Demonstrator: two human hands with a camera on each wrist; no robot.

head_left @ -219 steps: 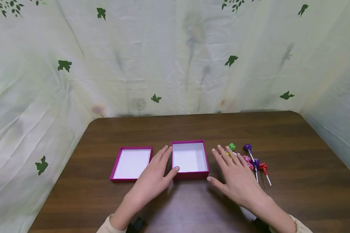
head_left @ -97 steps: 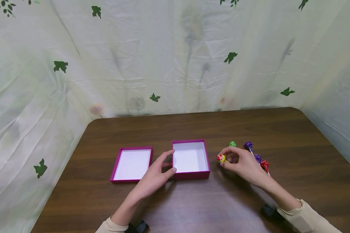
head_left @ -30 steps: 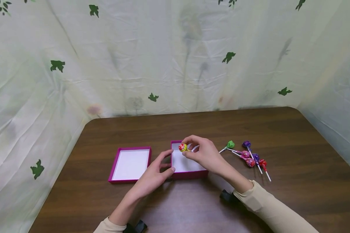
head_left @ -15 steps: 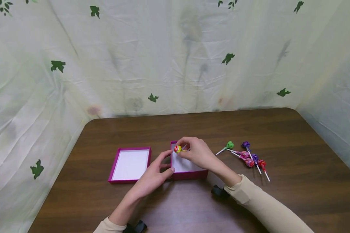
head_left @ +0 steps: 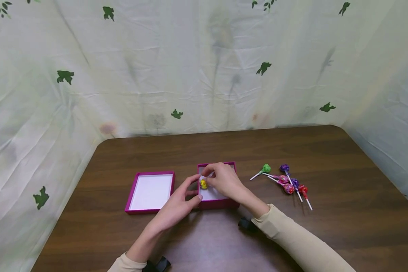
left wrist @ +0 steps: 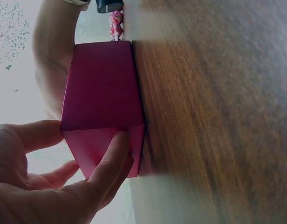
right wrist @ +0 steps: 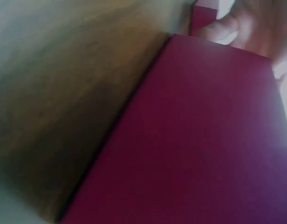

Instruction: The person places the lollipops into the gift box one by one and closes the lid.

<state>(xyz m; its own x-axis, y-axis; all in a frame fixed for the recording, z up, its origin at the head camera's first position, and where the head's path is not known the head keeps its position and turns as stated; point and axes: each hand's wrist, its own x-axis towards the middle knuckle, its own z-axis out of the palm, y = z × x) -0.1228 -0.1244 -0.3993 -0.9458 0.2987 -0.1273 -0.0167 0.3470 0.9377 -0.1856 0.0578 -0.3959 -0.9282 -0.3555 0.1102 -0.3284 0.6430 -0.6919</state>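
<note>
An open magenta box (head_left: 219,204) with a white inside stands mid-table. My left hand (head_left: 178,206) holds its left side, thumb near the front corner and fingers along the wall, as the left wrist view also shows on the box (left wrist: 104,84). Inside the box, against the left wall, is a yellow-wrapped lollipop (head_left: 203,184); its stick is hidden by my right hand (head_left: 226,183). That hand is over the box, with a gap between index finger and thumb just above the candy. The right wrist view is blurred and mostly shows the box's outer wall (right wrist: 194,130).
Left of the box lies its shallow magenta lid (head_left: 151,192), white inside up. To the right lie a green lollipop (head_left: 266,168), a purple lollipop (head_left: 284,168), a pink lollipop (head_left: 288,189) and a red lollipop (head_left: 303,190), among others. A pale curtain hangs behind the table.
My right hand has carried the yellow lollipop from the pile into the box. In the last half second the candy has dropped below the thumb and index finger. My left hand stays at the box.
</note>
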